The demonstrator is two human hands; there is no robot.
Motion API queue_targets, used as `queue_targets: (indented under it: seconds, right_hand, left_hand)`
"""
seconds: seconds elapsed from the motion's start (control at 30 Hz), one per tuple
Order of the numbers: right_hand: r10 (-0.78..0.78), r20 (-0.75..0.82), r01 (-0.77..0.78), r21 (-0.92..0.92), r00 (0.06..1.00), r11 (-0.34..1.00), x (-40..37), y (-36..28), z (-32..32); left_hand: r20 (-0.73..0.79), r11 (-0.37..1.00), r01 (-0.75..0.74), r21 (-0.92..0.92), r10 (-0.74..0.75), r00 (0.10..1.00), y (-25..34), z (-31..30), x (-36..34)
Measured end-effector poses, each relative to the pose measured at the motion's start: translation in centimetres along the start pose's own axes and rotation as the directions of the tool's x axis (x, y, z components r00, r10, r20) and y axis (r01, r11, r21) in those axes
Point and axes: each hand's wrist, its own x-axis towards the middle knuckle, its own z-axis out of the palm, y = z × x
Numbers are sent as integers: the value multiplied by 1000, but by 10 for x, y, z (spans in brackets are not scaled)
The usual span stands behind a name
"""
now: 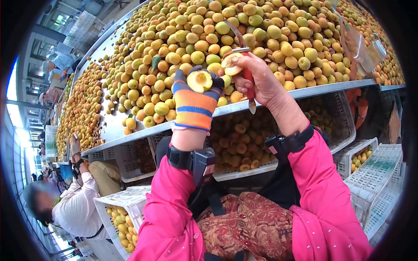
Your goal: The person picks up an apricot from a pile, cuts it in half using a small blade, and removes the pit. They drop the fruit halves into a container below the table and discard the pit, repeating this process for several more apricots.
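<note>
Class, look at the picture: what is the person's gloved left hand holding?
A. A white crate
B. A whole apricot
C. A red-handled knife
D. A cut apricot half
D: the left hand, in a striped glove, holds an apricot half with its cut face showing, while the knife is in the bare right hand.

The right hand [261,78] hides most of the knife's red handle [249,85]; the apricot heap [261,26] is cropped above.
</note>
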Motion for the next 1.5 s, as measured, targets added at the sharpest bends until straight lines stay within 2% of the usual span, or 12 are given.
queue_targets:
  seconds: [0.03, 0.23, 0.3, 0.43, 0.63, 0.73, 0.8, 0.83, 1.03, 1.1, 1.13, 1.5]
  right_hand:
    - [-34, -10, 33, -95, 999, 995, 0, 0, 2]
    - [-30, -24, 25, -171, 999, 985, -6, 1, 10]
    - [-39, -9, 38, -77, 999, 996, -5, -2, 7]
    - [-64, 12, 65, -41, 998, 997, -7, 2, 12]
    - [-167, -100, 146, -187, 981, 971, -4, 39, 22]
    - [-653, 22, 516, -633, 757, 578, 13, 38, 14]
    - [-605, -150, 453, -530, 782, 717, 10, 22, 10]
    - [-631, -235, 486, -462, 740, 742, 12, 13, 9]
    - [-634, -372, 624, -164, 678, 764, 13, -28, -9]
    - [-678, -337, 674, -150, 653, 724, 12, -36, -9]
    - [-658, -316, 681, -49, 683, 730, 11, -37, -10]
    - [-493, -397, 519, -47, 774, 853, 34, -13, 4]
  left_hand:
    - [-49, 970, 90, -228, -103, 993, 3, 3, -7]
    - [-85, 920, -81, 382, 122, 989, 25, 16, -38]
    - [17, 799, 285, -530, -326, 945, 12, 9, -52]
    - [-116, 845, 455, -280, -500, 858, 9, 29, -83]
    - [-174, 666, 193, -721, -443, 879, 33, 68, -41]
    - [-164, 613, 166, -772, -445, 880, 8, 58, -21]
    - [-12, 777, 172, -605, -225, 974, 2, 50, -21]
    - [49, 485, 300, -822, -464, 884, 9, 51, -10]
    - [386, 365, 555, -748, -441, 810, -4, 53, -2]
    - [272, 985, 147, 85, -165, 948, -3, 61, -8]
    - [375, 586, 512, -628, -348, 859, -12, 62, -1]
    - [180, 829, 454, -327, -417, 891, -30, 55, 2]
